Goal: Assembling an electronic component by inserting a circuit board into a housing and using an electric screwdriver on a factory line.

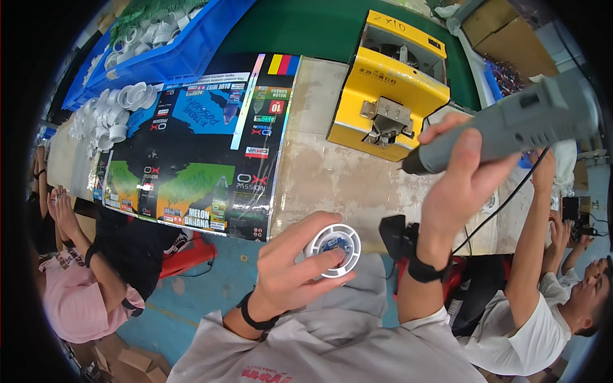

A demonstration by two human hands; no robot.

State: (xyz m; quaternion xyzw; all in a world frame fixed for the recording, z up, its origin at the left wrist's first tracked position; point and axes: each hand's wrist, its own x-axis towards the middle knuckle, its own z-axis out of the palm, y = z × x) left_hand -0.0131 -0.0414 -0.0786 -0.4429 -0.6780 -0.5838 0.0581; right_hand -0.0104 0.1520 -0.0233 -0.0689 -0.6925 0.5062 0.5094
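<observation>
Sitting in left grip (pixel 284 265), white housing (pixel 354 246), right grip (pixel 469 179) around tool (pixel 523 121)

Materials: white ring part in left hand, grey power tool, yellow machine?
White ring part: likely moulded plastic, satin; uniform white, thin clean rim.
Grey power tool: probably a matte plastic shell, judging by its even grey and slots.
Yellow machine: looks like painted sheet metal, fairly glossy, flat bent panels; coated plastic possible.
</observation>
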